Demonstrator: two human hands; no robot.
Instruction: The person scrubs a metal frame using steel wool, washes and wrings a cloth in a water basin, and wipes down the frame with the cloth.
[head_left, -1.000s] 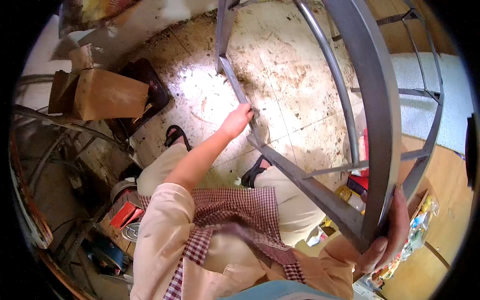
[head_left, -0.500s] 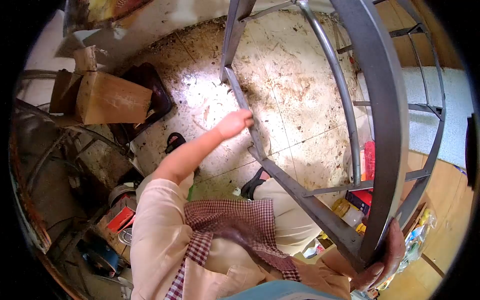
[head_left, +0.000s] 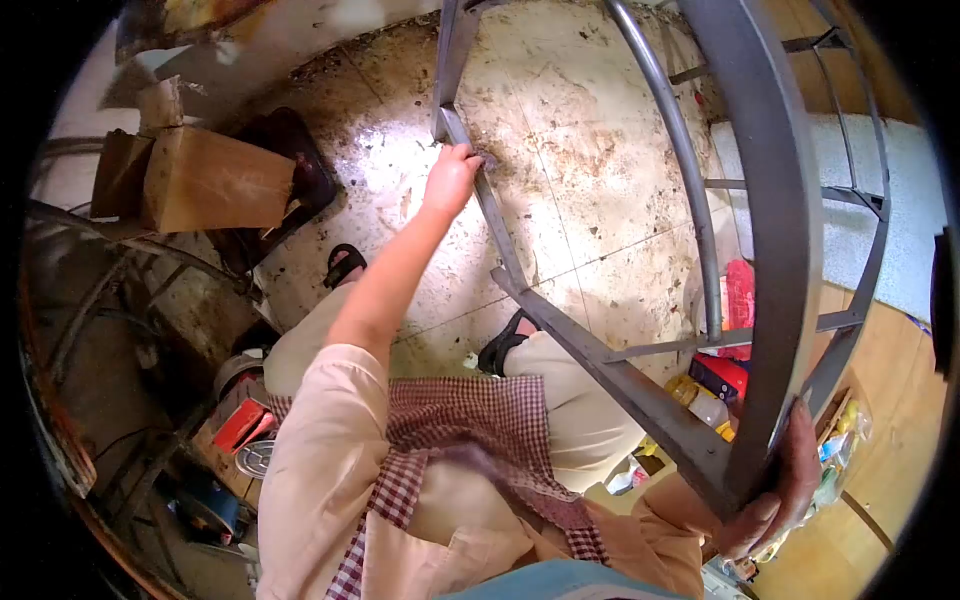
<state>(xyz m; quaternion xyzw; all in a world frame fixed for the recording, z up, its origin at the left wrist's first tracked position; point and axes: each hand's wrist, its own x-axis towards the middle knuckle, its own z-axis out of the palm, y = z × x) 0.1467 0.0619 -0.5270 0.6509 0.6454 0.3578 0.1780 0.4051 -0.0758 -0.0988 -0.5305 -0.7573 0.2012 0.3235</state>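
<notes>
A dark grey metal frame (head_left: 640, 400) of flat bars and curved tubing stands tilted in front of me and fills the right half of the view. My left hand (head_left: 453, 180) reaches out to its thin cross bar (head_left: 499, 225), fingers closed and pressed against the upper part. A small dark patch shows at those fingertips; I cannot make out what it is. Low on the right, my right hand (head_left: 785, 490) is wrapped around the frame's near corner, beside the wide curved bar (head_left: 770, 240). Part of its grip is hidden behind the metal.
An open cardboard box (head_left: 215, 180) sits on a dark seat-like object (head_left: 310, 165) at left, near metal tubing (head_left: 140, 240). A red box (head_left: 240, 425) lies lower left. Jars (head_left: 697, 400) and plastic packets (head_left: 845, 445) are at right. The tiled floor (head_left: 570, 130) is stained.
My left hand has moved up and away along the thin bar, towards its far end. My right hand keeps its hold on the corner. The view has shifted slightly.
</notes>
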